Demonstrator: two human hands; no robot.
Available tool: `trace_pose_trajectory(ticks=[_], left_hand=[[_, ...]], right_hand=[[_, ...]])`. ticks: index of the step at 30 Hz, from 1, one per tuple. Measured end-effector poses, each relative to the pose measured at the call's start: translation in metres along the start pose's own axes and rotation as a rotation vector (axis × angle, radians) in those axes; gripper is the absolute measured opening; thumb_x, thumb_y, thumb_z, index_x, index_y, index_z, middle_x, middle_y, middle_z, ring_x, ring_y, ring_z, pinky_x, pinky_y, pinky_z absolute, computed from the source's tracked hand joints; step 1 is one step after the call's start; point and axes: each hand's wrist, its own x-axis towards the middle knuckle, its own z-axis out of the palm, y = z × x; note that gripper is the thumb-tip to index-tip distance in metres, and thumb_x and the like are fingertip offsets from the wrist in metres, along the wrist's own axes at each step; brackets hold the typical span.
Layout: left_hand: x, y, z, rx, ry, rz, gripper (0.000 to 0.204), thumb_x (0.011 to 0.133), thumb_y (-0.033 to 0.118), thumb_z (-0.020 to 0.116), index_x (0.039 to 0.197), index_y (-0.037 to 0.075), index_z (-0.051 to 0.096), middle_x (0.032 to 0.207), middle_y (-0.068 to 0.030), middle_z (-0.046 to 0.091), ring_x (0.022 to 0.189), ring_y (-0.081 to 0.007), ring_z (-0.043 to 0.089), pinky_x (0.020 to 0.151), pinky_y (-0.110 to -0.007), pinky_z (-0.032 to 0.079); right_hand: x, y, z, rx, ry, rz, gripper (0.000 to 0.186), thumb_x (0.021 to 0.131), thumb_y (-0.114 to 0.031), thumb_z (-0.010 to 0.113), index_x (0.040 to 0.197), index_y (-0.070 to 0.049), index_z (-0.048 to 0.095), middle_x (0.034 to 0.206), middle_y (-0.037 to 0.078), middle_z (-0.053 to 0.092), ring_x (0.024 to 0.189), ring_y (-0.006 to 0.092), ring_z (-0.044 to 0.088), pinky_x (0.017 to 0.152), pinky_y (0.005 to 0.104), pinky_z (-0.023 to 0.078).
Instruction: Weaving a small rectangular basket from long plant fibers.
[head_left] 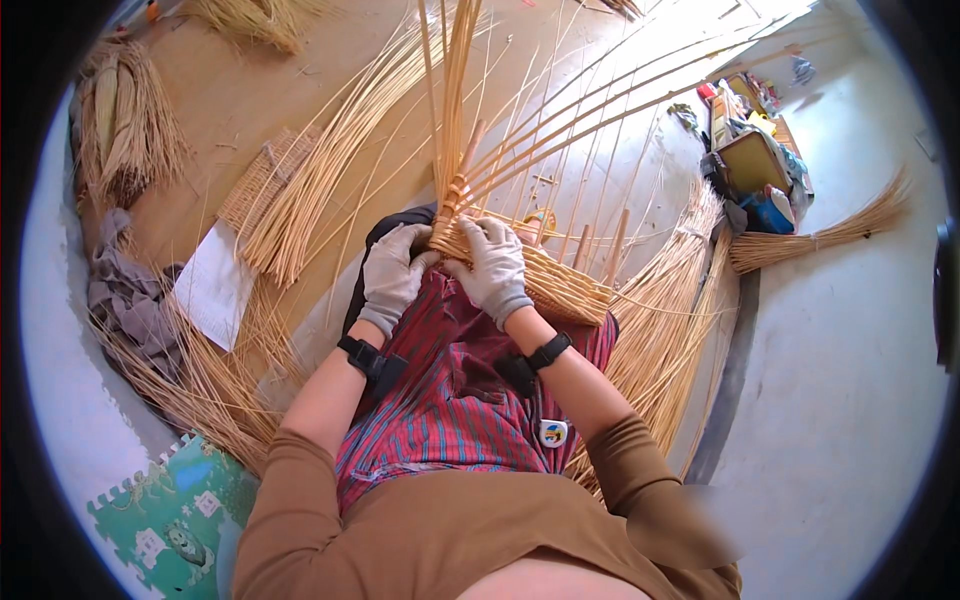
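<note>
A half-woven wicker basket (560,285) rests on my lap, tilted, with long pale canes (455,90) fanning up and away from it. My left hand (392,275), in a grey glove, presses against the basket's near corner where the upright canes gather. In a matching glove, my right hand (495,265) grips the woven rim just beside it. Both hands touch the weave close together. Which single strand each finger holds cannot be made out.
Bundles of loose cane (300,200) lie on the floor to my left, with a white sheet (212,285) and grey cloth (125,290). A green foam mat (170,520) is at lower left. A cluttered box (750,160) and a broom-like bundle (830,235) sit at right.
</note>
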Motion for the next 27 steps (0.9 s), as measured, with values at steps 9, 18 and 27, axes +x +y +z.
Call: trace_pose_trajectory(ticks=[9, 18, 27], left_hand=[[0.003, -0.005, -0.005, 0.061, 0.039, 0.066, 0.029, 0.075, 0.003, 0.079, 0.103, 0.005, 0.072, 0.096, -0.0107, 0.074, 0.091, -0.0285, 0.071, 0.088, -0.036, 0.055], [0.003, 0.008, -0.007, 0.123, 0.094, 0.157, 0.025, 0.075, 0.006, 0.081, 0.098, 0.008, 0.071, 0.094, -0.0086, 0.073, 0.093, -0.0299, 0.069, 0.094, -0.041, 0.052], [0.028, 0.011, -0.015, 0.072, -0.139, 0.175, 0.026, 0.078, -0.012, 0.071, 0.099, 0.003, 0.068, 0.092, -0.0096, 0.07, 0.095, -0.0241, 0.069, 0.095, -0.036, 0.052]], right_hand=[[0.001, -0.002, 0.008, 0.011, 0.082, -0.062, 0.068, 0.079, -0.039, 0.078, 0.137, -0.009, 0.057, 0.131, 0.013, 0.062, 0.121, 0.0363, 0.056, 0.106, 0.0477, 0.041], [-0.006, 0.005, -0.001, -0.048, 0.24, 0.034, 0.081, 0.073, -0.051, 0.081, 0.137, -0.006, 0.057, 0.14, 0.018, 0.055, 0.13, 0.0375, 0.05, 0.113, 0.0503, 0.034], [-0.004, 0.018, -0.009, -0.037, 0.137, 0.124, 0.074, 0.073, -0.058, 0.076, 0.123, -0.005, 0.063, 0.119, 0.011, 0.064, 0.114, 0.0323, 0.057, 0.109, 0.0489, 0.036]])
